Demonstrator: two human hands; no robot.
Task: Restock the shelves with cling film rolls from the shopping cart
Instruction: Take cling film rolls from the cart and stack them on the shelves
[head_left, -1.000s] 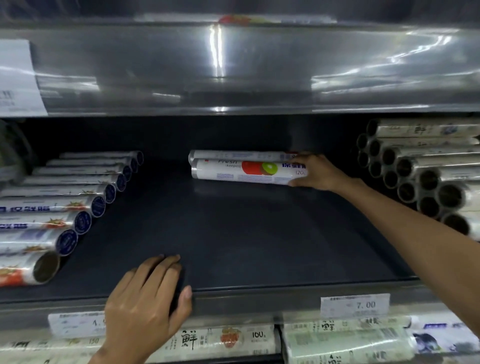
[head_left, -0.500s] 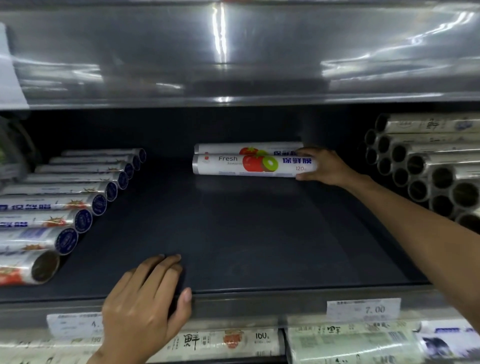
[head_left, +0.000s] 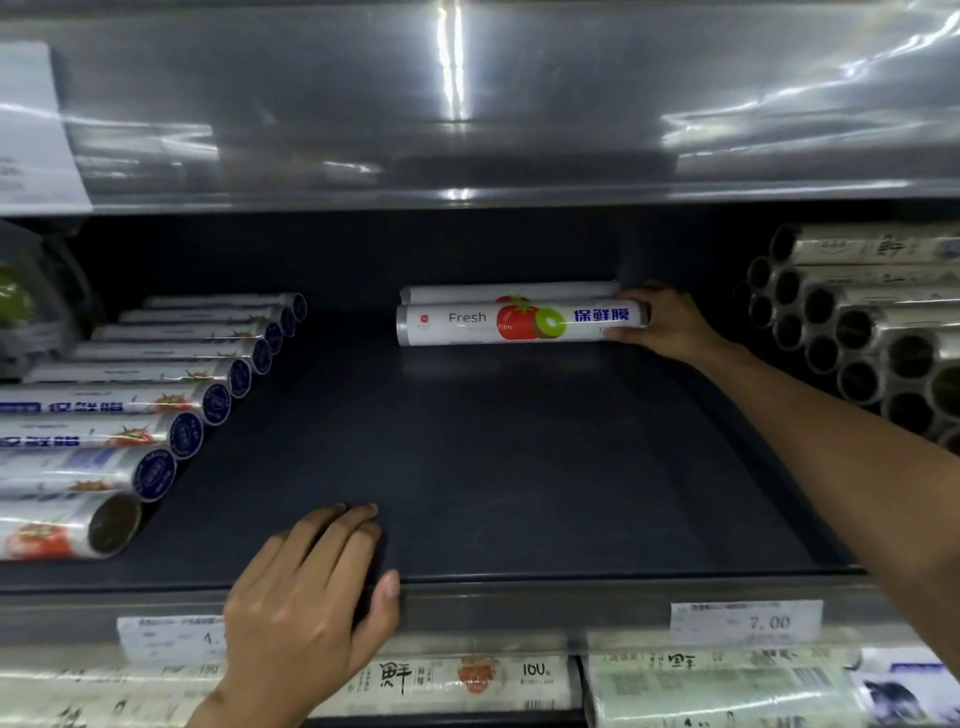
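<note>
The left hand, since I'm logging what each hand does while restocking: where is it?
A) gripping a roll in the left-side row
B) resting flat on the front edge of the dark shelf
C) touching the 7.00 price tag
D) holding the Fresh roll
B: the left hand lies open over the front edge of the shelf, while the right hand grips the Fresh roll.

Right hand (head_left: 670, 325) on cling film roll (head_left: 514, 326)

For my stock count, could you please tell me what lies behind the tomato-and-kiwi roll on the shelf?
Another white roll lies behind the front roll, parallel to it. Only its top strip shows; the rest is covered. The right hand holds the front roll's end.
</note>
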